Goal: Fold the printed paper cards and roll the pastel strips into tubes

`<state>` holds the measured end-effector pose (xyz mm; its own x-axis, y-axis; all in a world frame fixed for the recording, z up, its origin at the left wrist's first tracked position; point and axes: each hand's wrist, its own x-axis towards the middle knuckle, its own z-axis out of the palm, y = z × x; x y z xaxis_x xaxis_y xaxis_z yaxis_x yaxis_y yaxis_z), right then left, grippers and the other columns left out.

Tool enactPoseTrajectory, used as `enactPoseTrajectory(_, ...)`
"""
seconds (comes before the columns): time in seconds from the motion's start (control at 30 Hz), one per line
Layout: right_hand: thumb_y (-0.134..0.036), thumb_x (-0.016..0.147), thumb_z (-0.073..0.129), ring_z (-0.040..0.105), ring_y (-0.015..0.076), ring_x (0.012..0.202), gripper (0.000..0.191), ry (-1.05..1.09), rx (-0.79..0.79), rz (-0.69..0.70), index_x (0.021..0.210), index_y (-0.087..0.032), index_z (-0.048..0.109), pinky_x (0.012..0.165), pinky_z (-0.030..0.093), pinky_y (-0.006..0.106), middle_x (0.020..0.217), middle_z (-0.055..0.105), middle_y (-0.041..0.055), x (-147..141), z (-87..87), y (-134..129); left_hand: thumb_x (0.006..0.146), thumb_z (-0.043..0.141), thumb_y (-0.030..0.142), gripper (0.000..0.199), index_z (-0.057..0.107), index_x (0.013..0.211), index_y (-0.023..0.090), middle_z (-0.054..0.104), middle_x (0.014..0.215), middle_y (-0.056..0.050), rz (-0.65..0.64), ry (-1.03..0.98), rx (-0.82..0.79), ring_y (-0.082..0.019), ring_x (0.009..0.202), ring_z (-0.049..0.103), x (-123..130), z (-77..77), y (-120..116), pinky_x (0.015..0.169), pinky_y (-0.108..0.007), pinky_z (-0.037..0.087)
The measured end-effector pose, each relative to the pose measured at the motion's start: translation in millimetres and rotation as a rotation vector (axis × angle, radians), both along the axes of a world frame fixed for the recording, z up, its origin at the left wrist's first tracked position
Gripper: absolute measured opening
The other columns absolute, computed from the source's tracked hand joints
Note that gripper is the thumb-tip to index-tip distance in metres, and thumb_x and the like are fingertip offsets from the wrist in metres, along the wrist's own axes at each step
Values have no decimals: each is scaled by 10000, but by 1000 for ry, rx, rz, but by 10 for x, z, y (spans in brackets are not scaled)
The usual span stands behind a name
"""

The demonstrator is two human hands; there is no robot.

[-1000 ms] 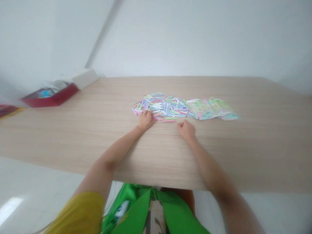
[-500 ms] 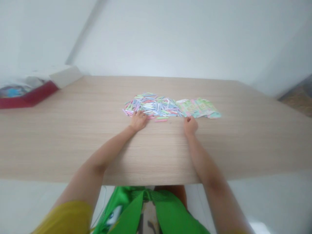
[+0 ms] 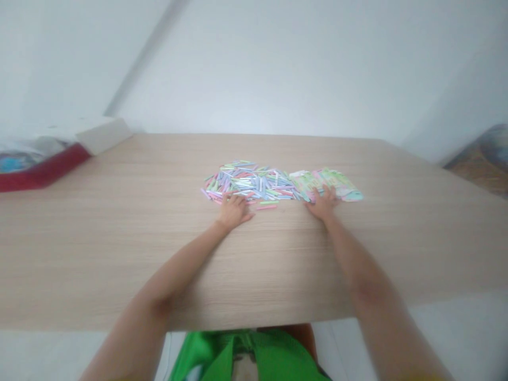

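A loose pile of narrow pastel paper strips in pink, blue, green and white lies near the middle of the wooden table. Just to its right are overlapping printed green and pink paper sheets. My left hand rests at the pile's front edge, its fingertips touching the strips. My right hand lies with spread fingers on the front edge of the sheets. Neither hand visibly holds anything. A few strips lie loose in front of the pile, between my hands.
A red box with plastic wrapping and a white carton stand past the table's far left. A patterned object sits beyond the far right corner. White walls rise behind the table. Green fabric shows below the near edge.
My right hand has moved forward and to the right, from the bare table onto the sheets' front edge. My left hand stays at the pile, and the view has tilted slightly upward.
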<state>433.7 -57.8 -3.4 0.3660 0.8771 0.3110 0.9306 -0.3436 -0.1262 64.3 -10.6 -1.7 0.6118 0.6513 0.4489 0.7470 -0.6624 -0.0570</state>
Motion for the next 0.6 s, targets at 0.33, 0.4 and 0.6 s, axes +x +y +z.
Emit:
enactPoseTrajectory(0.33, -208, 1005, 132, 587, 267, 1158, 522, 307, 422, -408, 1334, -126, 530, 992, 372, 412, 1258, 646, 189, 159, 457, -26, 876, 481, 553, 720, 442, 1486, 170, 452, 1545, -159, -154, -115, 37, -365, 1401, 416, -62, -28, -159, 1155, -528, 274)
enactPoseTrajectory(0.4, -218, 999, 117, 588, 249, 1138, 527, 405, 490, -405, 1298, -109, 537, 940, 406, 356, 1260, 639, 195, 181, 572, -51, 872, 492, 525, 722, 428, 1499, 173, 412, 1572, -155, -197, -120, 34, -340, 1416, 413, -51, -49, -174, 1169, -493, 283)
enactPoseTrajectory(0.6, -315, 913, 346, 616, 201, 970, 393, 926, 524, -171, 1105, -133, 636, 800, 460, 281, 1078, 695, 107, -456, 535, -267, 868, 561, 515, 679, 467, 1472, 219, 388, 1588, -145, -174, -300, -46, -353, 1475, 317, 55, -43, -149, 1187, -579, 252)
